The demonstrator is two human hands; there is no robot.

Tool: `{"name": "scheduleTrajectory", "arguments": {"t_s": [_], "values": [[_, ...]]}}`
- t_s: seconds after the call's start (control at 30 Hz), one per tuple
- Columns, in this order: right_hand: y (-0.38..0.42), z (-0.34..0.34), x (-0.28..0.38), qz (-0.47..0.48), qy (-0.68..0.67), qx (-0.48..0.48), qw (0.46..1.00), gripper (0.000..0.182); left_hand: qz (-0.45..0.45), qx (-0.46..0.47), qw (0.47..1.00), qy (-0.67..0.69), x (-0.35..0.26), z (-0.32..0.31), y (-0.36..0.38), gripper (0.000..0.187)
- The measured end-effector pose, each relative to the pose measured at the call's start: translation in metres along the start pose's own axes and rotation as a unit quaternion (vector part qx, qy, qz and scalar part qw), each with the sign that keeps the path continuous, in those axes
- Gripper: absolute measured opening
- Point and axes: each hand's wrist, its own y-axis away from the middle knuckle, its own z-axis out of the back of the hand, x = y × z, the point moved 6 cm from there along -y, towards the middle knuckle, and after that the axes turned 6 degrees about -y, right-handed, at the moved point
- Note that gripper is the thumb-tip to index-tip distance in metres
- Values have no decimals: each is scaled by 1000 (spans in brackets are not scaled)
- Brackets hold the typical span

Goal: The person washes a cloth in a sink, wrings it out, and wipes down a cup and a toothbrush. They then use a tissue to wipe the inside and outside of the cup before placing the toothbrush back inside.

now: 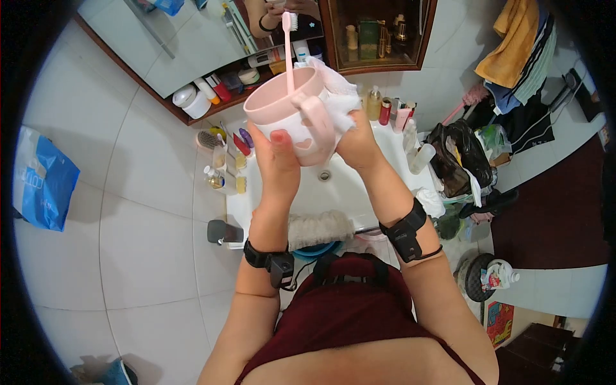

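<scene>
A pink mug (273, 115) with a handle is held up over the white sink (333, 199). My left hand (279, 157) grips its lower left side, the thumb lying across the front. Inside the mug stands a pink toothbrush (289, 58), its white bristles at the top. My right hand (357, 144) holds a crumpled white cloth (341, 99) against the mug's right side, beside the handle. The cloth and mug hide most of the right fingers. Each forearm wears a black strap with a small device.
Bottles and a hairbrush (207, 139) line the sink's left rim, with more bottles (422, 158) on the right. A mirror cabinet (170, 51) hangs above. A black plastic bag (452, 157) sits at right, below hanging towels (510, 45). A grey fluffy cloth (321, 230) lies along the sink's front.
</scene>
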Motion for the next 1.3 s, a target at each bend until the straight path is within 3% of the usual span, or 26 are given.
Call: {"name": "scheduleTrajectory", "arguments": {"t_s": [0.13, 0.23, 0.33, 0.47, 0.67, 0.73, 0.83, 0.93, 1.0, 1.03, 1.1, 1.23, 1.3], "values": [[15, 9, -18, -10, -37, -81, 996, 48, 10, 5, 1000, -8, 7, 1, 3, 82], [23, -1, -17, -35, -109, -83, 990, 51, 40, 8, 999, 17, 11, 3, 3, 80], [35, -1, -15, 58, 152, 69, 984, 51, 34, 39, 999, 8, 19, 4, 5, 80], [32, 8, -12, 70, 222, -1, 972, 42, 12, 50, 998, 29, 22, -1, 6, 85], [20, 21, -22, 1, 33, -114, 993, 32, -14, 57, 998, 14, 18, -4, 13, 91], [20, 31, -31, -73, -40, -160, 984, 34, -17, 70, 997, 9, 28, -3, 17, 92], [17, 34, -26, -97, -59, -241, 964, 32, -12, 91, 995, 23, 30, -5, 21, 93], [11, 45, -10, -57, 131, -222, 964, 33, 58, 118, 990, -49, 24, -11, 13, 95], [15, 39, -11, 7, 189, -175, 966, 35, 21, 85, 994, 69, 21, -15, 15, 96], [19, 42, -23, 28, 186, -176, 966, 35, 2, 68, 990, 127, 19, -14, 16, 97], [30, 39, -39, 80, 158, -215, 961, 34, 14, 55, 994, 89, 8, -13, 13, 99], [50, 23, -54, 42, 147, -189, 970, 38, 80, 52, 987, 129, 6, -10, 3, 103], [44, 20, -37, 63, 184, -177, 965, 37, 53, 59, 994, 71, 1, -17, 8, 101]]}}
